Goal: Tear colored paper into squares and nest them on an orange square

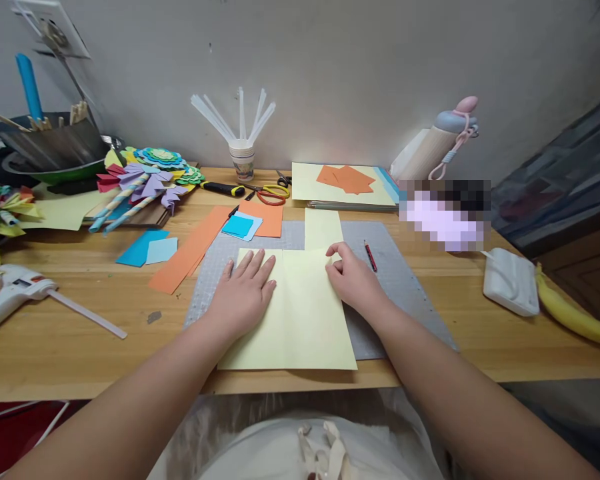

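A pale yellow sheet of paper [300, 320] with a faint crease down its middle lies on the grey cutting mat [410, 307], its near edge reaching past the mat. My left hand [243, 290] rests flat on the sheet's left part, fingers spread. At the upper right edge, my right hand [353, 277] pinches the paper between thumb and curled forefinger. Beyond the sheet lies a pale yellow strip [323, 228]. To the right of my right hand is a small red and black pencil [370, 256]. Blue paper squares [239, 225] lie past my left hand.
Orange strips [193, 250], scissors [273, 193] and a utility knife [223, 189] lie behind. A glue gun [20, 293] sits left, near paper flowers [150, 177]. A paper cup [242, 160] holds white sticks. A white charger [511, 281] and a banana [575, 310] are right.
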`<state>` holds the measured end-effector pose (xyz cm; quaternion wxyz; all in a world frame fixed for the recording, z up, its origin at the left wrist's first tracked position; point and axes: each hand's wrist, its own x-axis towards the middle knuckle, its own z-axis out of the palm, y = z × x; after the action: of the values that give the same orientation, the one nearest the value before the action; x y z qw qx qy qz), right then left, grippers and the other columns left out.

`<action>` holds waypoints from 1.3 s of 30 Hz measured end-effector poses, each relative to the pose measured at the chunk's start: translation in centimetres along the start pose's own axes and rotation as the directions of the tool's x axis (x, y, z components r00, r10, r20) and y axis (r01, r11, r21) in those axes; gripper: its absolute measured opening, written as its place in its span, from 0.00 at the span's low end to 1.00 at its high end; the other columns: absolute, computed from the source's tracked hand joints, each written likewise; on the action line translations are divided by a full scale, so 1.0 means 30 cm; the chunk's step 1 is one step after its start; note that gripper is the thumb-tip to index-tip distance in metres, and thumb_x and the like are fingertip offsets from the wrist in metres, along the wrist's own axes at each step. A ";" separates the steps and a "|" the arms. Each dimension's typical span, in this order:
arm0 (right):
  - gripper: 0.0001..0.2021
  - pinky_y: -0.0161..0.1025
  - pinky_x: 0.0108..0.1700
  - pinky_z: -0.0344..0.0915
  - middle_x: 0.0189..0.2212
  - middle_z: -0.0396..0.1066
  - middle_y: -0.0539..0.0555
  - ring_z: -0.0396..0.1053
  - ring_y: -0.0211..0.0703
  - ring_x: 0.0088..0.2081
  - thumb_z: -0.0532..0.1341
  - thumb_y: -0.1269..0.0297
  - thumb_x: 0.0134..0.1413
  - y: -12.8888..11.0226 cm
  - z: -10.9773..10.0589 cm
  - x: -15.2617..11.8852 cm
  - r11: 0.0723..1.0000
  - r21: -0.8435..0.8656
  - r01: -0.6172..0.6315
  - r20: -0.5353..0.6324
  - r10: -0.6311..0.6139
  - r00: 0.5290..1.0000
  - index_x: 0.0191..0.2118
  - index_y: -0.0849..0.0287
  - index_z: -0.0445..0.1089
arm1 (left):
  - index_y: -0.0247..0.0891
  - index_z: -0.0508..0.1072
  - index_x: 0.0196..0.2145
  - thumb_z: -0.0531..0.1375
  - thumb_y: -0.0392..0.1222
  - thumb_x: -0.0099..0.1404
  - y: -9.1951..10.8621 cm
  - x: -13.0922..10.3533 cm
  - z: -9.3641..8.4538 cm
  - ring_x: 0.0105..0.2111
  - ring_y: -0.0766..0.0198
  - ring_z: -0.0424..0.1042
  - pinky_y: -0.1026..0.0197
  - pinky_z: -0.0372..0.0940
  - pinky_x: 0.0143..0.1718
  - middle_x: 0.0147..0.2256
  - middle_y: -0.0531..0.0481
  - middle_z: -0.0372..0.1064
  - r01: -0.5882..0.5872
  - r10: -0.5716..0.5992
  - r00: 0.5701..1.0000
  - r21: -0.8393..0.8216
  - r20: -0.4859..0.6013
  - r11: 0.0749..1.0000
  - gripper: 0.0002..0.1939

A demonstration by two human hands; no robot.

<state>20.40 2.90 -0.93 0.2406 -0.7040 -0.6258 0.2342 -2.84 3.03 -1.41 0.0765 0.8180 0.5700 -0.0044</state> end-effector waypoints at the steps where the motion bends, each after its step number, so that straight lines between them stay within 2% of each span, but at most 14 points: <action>1: 0.10 0.35 0.26 0.45 0.18 0.63 0.43 0.60 0.40 0.22 0.53 0.68 0.54 -0.003 -0.001 -0.001 1.000 -0.005 0.002 -0.001 -0.002 1.000 0.42 0.52 0.60 | 0.47 0.46 0.67 0.39 0.51 0.73 0.000 0.001 0.000 0.68 0.56 0.38 0.40 0.38 0.66 0.69 0.53 0.35 0.002 -0.002 1.000 0.002 0.003 1.000 0.28; 7: 0.10 0.35 0.26 0.45 0.17 0.62 0.42 0.58 0.40 0.21 0.53 0.69 0.52 0.000 -0.003 -0.009 1.000 0.025 0.008 -0.019 -0.008 1.000 0.42 0.52 0.59 | 0.46 0.47 0.67 0.39 0.50 0.73 0.003 0.000 -0.002 0.68 0.56 0.38 0.40 0.39 0.66 0.69 0.53 0.35 -0.001 0.001 1.000 0.002 -0.003 1.000 0.27; 11: 0.08 0.34 0.25 0.49 0.18 0.64 0.42 0.59 0.39 0.20 0.53 0.61 0.55 0.022 0.000 -0.034 0.993 0.116 0.008 -0.035 -0.004 0.999 0.41 0.52 0.57 | 0.44 0.49 0.67 0.39 0.50 0.72 -0.001 -0.002 -0.001 0.68 0.56 0.40 0.40 0.39 0.66 0.68 0.52 0.38 -0.012 0.011 0.999 -0.016 -0.031 1.000 0.27; 15: 0.08 0.33 0.25 0.51 0.16 0.57 0.39 0.57 0.37 0.19 0.55 0.59 0.53 0.030 0.013 -0.067 0.979 0.198 0.050 -0.056 -0.039 0.998 0.39 0.52 0.58 | 0.41 0.49 0.67 0.38 0.49 0.73 -0.001 -0.012 -0.027 0.68 0.59 0.39 0.42 0.38 0.67 0.68 0.52 0.38 -0.008 0.005 0.995 -0.035 -0.100 0.999 0.28; 19: 0.07 0.33 0.25 0.52 0.17 0.54 0.39 0.54 0.36 0.19 0.53 0.60 0.56 0.025 0.030 -0.057 0.966 0.244 0.089 -0.132 -0.058 0.990 0.40 0.52 0.56 | 0.42 0.49 0.66 0.36 0.47 0.73 0.009 -0.025 -0.059 0.69 0.62 0.35 0.43 0.32 0.67 0.69 0.55 0.35 -0.012 0.006 0.985 -0.036 -0.174 0.999 0.27; 23: 0.08 0.33 0.26 0.52 0.17 0.56 0.40 0.57 0.36 0.20 0.54 0.59 0.55 0.028 0.035 -0.027 0.972 0.221 0.077 -0.147 -0.045 0.988 0.40 0.52 0.57 | 0.44 0.54 0.65 0.40 0.47 0.73 0.014 -0.027 -0.043 0.68 0.61 0.39 0.46 0.37 0.68 0.68 0.55 0.38 -0.055 0.051 0.991 -0.028 -0.127 0.998 0.26; 26: 0.09 0.34 0.25 0.50 0.16 0.57 0.40 0.58 0.38 0.20 0.55 0.58 0.55 0.034 0.033 -0.027 0.986 0.161 0.034 -0.134 -0.012 0.991 0.41 0.52 0.58 | 0.43 0.52 0.66 0.41 0.48 0.72 0.011 -0.021 -0.017 0.68 0.61 0.42 0.48 0.42 0.67 0.68 0.54 0.40 -0.072 0.070 0.995 -0.024 -0.064 0.997 0.27; 33: 0.07 0.36 0.27 0.46 0.19 0.66 0.43 0.61 0.41 0.23 0.54 0.65 0.53 0.014 0.022 -0.061 0.999 0.021 -0.028 -0.085 0.030 0.996 0.40 0.51 0.60 | 0.40 0.47 0.67 0.40 0.48 0.72 0.010 -0.015 0.000 0.68 0.60 0.39 0.48 0.41 0.67 0.68 0.53 0.37 -0.057 0.057 0.998 -0.004 -0.017 0.998 0.28; 39: 0.08 0.36 0.26 0.48 0.19 0.66 0.43 0.60 0.41 0.22 0.53 0.64 0.54 0.016 0.009 -0.065 0.999 0.024 -0.042 -0.058 0.043 0.997 0.42 0.52 0.59 | 0.40 0.48 0.67 0.39 0.48 0.72 0.005 -0.010 0.010 0.68 0.60 0.40 0.48 0.41 0.67 0.68 0.52 0.37 -0.066 0.066 0.998 -0.007 -0.025 0.998 0.28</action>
<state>20.39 0.93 -1.39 0.2617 -0.7211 -0.6006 0.2254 -2.77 2.67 -1.65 0.0726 0.8361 0.5436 0.0106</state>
